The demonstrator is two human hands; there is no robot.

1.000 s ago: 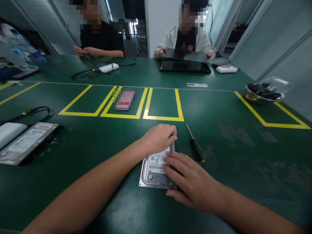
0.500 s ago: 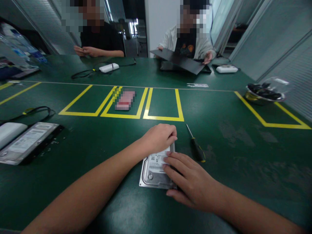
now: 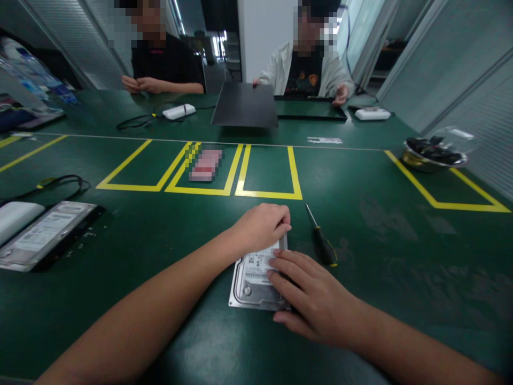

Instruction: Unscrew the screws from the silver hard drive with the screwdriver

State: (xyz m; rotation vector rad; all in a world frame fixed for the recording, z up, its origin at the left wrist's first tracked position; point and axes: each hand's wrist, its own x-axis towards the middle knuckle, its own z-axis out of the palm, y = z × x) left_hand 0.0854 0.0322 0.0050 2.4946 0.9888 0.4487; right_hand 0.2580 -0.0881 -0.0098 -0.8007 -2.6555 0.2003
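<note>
A silver hard drive (image 3: 256,291) with a white printed label lies on the green table in front of me. My right hand (image 3: 308,291) grips its right side, fingers flat across the label and thumb at the near right corner. Over the drive's far end, my left hand (image 3: 266,224) is closed, with thumb and fingers pinched near the far right corner. Whatever those fingers hold, if anything, is hidden. To the right of the drive rests a black and yellow screwdriver (image 3: 325,248), its tip pointing away from me.
Another hard drive (image 3: 48,230) lies at left beside a white box (image 3: 18,219) with a black cord. Yellow tape outlines cross the table; a pinkish blurred item (image 3: 206,164) sits within one. At right stands a bowl (image 3: 433,155) of dark items. Two people sit opposite, one holding a dark panel (image 3: 245,105).
Across the table, a person has swung the dark panel to the left, off a black frame. Both my hands and the hard drive look unmoved.
</note>
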